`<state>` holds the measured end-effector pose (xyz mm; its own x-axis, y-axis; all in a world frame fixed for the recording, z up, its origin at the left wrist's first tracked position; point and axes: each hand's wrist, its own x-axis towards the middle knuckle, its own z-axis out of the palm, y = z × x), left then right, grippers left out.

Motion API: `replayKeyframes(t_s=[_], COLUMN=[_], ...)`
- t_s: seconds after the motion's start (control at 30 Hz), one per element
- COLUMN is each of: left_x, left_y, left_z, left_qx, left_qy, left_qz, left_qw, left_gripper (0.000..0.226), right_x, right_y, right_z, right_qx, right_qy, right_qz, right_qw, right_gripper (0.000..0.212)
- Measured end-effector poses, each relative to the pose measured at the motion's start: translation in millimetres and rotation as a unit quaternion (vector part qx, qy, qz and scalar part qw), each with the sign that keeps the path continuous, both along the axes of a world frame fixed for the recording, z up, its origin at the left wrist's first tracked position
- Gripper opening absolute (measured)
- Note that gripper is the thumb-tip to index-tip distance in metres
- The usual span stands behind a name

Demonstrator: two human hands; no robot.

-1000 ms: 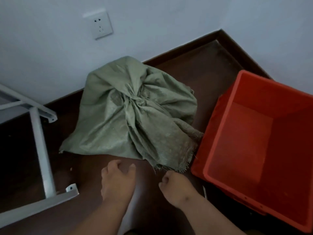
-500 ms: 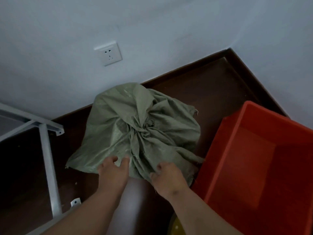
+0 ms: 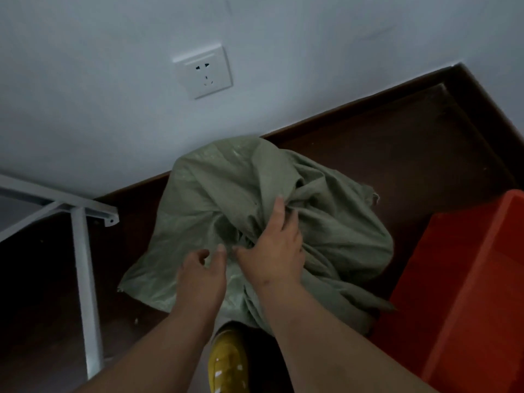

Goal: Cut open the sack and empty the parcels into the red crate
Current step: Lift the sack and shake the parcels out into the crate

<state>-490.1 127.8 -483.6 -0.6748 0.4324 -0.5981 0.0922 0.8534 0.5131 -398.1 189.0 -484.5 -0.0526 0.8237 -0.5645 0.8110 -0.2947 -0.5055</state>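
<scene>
Where both hands hung short of the sack (image 3: 326,222) 1 s ago, right hand (image 3: 273,248) now spreads open-fingered on its knot, left hand (image 3: 202,275) loosely open beside; sack uncut, red crate (image 3: 465,293) waits right.

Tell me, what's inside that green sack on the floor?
Nothing inside shows. The green sack is still bunched shut at a knot, its cloth hiding the contents. On top, the right hand presses the gathered folds; the left hand hovers with open fingers beside it.
</scene>
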Motion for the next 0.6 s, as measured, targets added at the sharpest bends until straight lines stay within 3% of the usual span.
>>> replayKeyframes(t_s=[0.1, 0.2, 0.37, 0.47, 0.53, 0.57, 0.6], left_x=[-17, -24, -25, -20, -13, -6, 1], left_y=[16, 30, 45, 54, 61, 65, 69], left_z=[-8, -5, 22, 56, 80, 94, 111], left_qx=[0.021, 0.046, 0.018, -0.017, -0.073, -0.095, -0.113], left_qy=[-0.011, -0.052, -0.154, -0.232, -0.335, -0.377, -0.396], left_qz=[0.02, 0.066, 0.177, 0.212, 0.227, 0.205, 0.173], left_qw=[1.0, 0.995, 0.972, 0.949, 0.912, 0.898, 0.895], left_gripper=[0.055, 0.048, 0.072, 0.092, 0.107, 0.1, 0.077], right_x=[-16, -14, 10, 25, 27, 26, 26], right_y=[15, 21, 6, -4, -8, -10, -10], right_z=[-18, -22, 21, 67, 101, 116, 132], right_qx=[0.0, -0.021, -0.065, -0.073, -0.045, -0.025, -0.005], right_qy=[-0.013, 0.001, 0.033, 0.058, 0.069, 0.075, 0.078], right_qz=[-0.003, -0.034, 0.016, 0.049, 0.089, 0.11, 0.13], right_qw=[1.0, 0.999, 0.997, 0.994, 0.993, 0.991, 0.988], right_gripper=[0.114, 0.095, 0.036, 0.031, 0.034, 0.033, 0.031])
